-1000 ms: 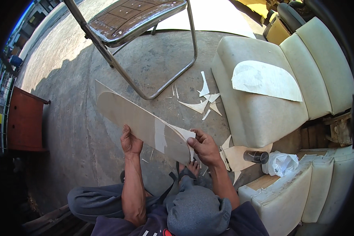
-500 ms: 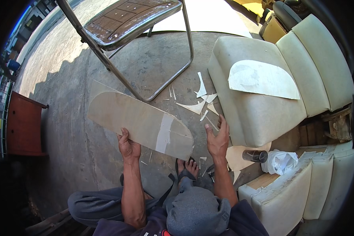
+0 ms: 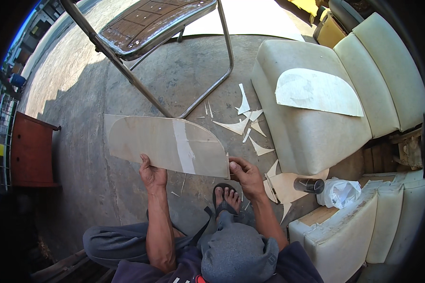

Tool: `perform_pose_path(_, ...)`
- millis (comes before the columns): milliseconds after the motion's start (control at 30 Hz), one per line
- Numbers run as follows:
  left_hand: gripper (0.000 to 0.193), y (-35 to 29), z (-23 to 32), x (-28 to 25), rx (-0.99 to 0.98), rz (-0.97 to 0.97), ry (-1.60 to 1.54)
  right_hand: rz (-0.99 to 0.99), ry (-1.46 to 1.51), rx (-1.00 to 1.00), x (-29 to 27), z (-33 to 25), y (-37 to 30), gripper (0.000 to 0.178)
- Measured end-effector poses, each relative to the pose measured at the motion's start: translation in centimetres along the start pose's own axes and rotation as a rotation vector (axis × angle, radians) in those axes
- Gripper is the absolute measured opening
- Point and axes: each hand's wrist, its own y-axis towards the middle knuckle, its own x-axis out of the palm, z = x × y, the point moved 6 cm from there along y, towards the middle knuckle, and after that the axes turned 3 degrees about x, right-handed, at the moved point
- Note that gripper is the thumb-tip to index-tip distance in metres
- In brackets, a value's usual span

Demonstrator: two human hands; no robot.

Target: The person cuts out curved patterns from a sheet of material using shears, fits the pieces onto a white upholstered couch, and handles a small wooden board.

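A thin, flat beige board (image 3: 151, 141) with a curved upper edge and a pale band across it is held above the floor. A paler corner shows outside the curve at its left end. My left hand (image 3: 153, 174) grips the lower edge, thumb on top and fingers underneath. At the board's right end my right hand (image 3: 247, 178) has its thumb and fingers closed on the lower corner; the fingertips are partly hidden. Several cream offcuts (image 3: 233, 126) lie on the floor beyond my right hand.
A cream padded seat (image 3: 311, 137) stands at the right, with a white curved sheet (image 3: 316, 92) on it. Nearer are a dark jar (image 3: 309, 185), a white plastic bag (image 3: 341, 192) and another cream seat (image 3: 337, 236). A metal-framed chair (image 3: 163, 23) stands ahead; a reddish cabinet (image 3: 30, 151) is left.
My right hand has moved left from beside the seat to the board's right corner and closed on it. The board has turned, its right end rising. Another offcut now lies beside the seat.
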Motion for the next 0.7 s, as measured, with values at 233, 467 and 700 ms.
perform_pose_path(233, 0.043, 0.4, -1.2, -0.8, -0.035, 0.005, -0.005, 0.137, 0.103, -0.026, 0.2, 0.8, 0.2, 0.029)
perform_pose_path(467, 0.043, 0.6, -1.4, -1.8, 0.005, 0.134, -0.025, 0.379, -0.085, -0.168, -1.7, 0.4, 0.5, 0.031)
perform_pose_path(700, 0.044, 1.4, 0.0, -1.4, 0.029, 0.104, -0.034, 0.116, 0.045, -0.035, 0.6, -0.4, 0.7, 0.031)
